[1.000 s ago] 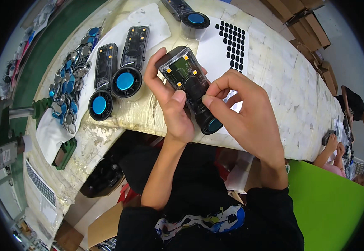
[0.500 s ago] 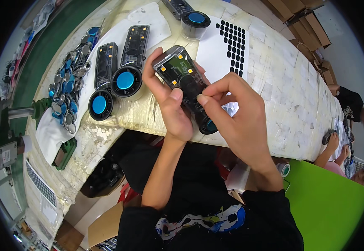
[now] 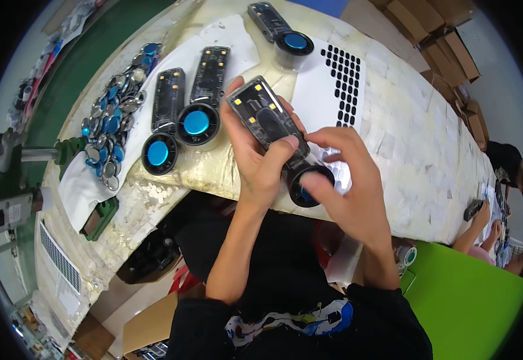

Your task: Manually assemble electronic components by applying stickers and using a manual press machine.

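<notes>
From here I see the L hand (image 3: pixel 260 171) gripping the dark clear-cased unit (image 3: pixel 267 120) above the table (image 3: pixel 417 186) edge, thumb across its face, prob. to steady it w/ the yellow squares up. The R hand (image 3: pixel 357 192) has thumb & forefinger apart at the unit's round end (image 3: pixel 302 196); can't tell if the blurred thumb touches. Black-dotted sheet (image 3: pixel 314 84) lies just beyond, prob. for easy reach.

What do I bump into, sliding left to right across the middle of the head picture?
Shiny discs → first table gadget → second table gadget → gadget held in the left hand, the held gadget → green board.
</notes>
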Tool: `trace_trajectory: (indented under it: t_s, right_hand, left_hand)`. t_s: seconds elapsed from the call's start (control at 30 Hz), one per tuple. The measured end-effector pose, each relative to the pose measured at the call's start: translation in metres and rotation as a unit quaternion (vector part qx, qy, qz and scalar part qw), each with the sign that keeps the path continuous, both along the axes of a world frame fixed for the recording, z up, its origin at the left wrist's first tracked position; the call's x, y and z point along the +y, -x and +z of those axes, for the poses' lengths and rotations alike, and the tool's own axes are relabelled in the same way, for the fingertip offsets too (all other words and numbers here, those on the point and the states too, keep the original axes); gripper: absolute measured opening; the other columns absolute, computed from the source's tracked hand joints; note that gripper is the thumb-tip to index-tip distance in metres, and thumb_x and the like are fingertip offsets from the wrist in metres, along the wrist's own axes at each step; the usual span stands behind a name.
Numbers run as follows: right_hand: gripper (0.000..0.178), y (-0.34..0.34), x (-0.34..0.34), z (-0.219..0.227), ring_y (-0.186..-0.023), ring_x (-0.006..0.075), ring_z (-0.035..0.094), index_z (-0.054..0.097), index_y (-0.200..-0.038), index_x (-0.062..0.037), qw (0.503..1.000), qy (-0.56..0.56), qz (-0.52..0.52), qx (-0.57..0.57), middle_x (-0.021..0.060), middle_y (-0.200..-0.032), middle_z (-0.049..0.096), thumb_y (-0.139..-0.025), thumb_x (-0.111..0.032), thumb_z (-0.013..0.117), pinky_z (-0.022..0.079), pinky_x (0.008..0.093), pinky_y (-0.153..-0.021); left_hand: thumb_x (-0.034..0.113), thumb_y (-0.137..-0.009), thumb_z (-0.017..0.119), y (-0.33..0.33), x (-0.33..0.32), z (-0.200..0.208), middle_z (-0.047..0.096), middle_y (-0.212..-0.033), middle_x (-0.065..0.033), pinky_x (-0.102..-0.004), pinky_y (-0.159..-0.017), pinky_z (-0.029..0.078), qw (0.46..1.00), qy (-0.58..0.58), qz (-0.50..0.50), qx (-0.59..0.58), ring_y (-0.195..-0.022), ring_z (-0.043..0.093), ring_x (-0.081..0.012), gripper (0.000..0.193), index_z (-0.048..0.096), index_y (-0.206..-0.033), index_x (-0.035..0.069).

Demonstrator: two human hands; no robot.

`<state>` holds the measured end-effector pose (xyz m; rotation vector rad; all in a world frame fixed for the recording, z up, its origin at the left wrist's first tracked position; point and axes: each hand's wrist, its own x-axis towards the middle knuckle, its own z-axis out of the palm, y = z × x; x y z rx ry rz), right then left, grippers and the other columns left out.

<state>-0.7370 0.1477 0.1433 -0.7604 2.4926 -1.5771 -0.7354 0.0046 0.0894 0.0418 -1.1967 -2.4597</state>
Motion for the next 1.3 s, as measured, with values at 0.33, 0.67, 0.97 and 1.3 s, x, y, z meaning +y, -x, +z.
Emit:
trace_trajectory:
  t_s: [0.33, 0.67, 0.97, 1.3]
  right_hand:
    - [0.061, 0.009, -0.019, -0.021, -0.098, 0.0324, 0.063, 0.055, -0.128, -0.0009, 0.997, 0.015, 0.002, 0.080, 0.0171, -0.112, 0.060, -0.072, -0.008, 0.079, 0.051, 0.0367, -0.084]
    - [0.028, 0.062, -0.040, -0.025, -0.089, 0.0297, 0.064, 0.066, -0.107, -0.0001, 0.993, 0.044, -0.097, 0.040, 0.0147, -0.104, 0.065, -0.086, -0.018, 0.070, 0.052, 0.0365, -0.080]
    - [0.021, 0.192, 0.010, -0.062, -0.097, 0.0316, 0.060, 0.073, -0.099, -0.0066, 0.953, -0.195, -0.080, 0.218, 0.0140, -0.099, 0.064, -0.083, -0.018, 0.068, 0.047, 0.0386, -0.086]
    - [0.010, 0.207, -0.012, -0.050, -0.096, 0.0327, 0.056, 0.076, -0.082, -0.0128, 0.933, -0.297, -0.058, 0.195, 0.0134, -0.091, 0.058, -0.073, -0.017, 0.074, 0.048, 0.0382, -0.086]
  left_hand:
    - [0.014, -0.094, 0.060, -0.018, -0.016, 0.032, 0.043, -0.135, -0.0244, -0.0372, -0.106, 0.036, 0.923, 0.360, 0.087, -0.100, -0.123, 0.047, -0.0308, 0.069, 0.023, -0.148, -0.007]
    - [0.007, -0.097, 0.044, -0.066, -0.030, 0.034, 0.052, -0.131, -0.0177, -0.0329, -0.093, 0.046, 0.919, 0.358, 0.156, -0.053, -0.115, 0.055, -0.0236, 0.030, 0.056, -0.123, -0.003]
    - [0.015, -0.093, 0.060, -0.032, 0.031, 0.003, 0.047, -0.135, -0.0241, -0.0487, -0.108, 0.034, 0.827, 0.561, -0.032, -0.022, -0.125, 0.044, -0.0433, 0.034, 0.058, -0.125, 0.002]
    - [0.016, -0.091, 0.062, -0.033, 0.031, -0.004, 0.049, -0.132, -0.0248, -0.0508, -0.106, 0.034, 0.758, 0.652, -0.010, -0.005, -0.124, 0.044, -0.0431, 0.034, 0.060, -0.122, 0.002]
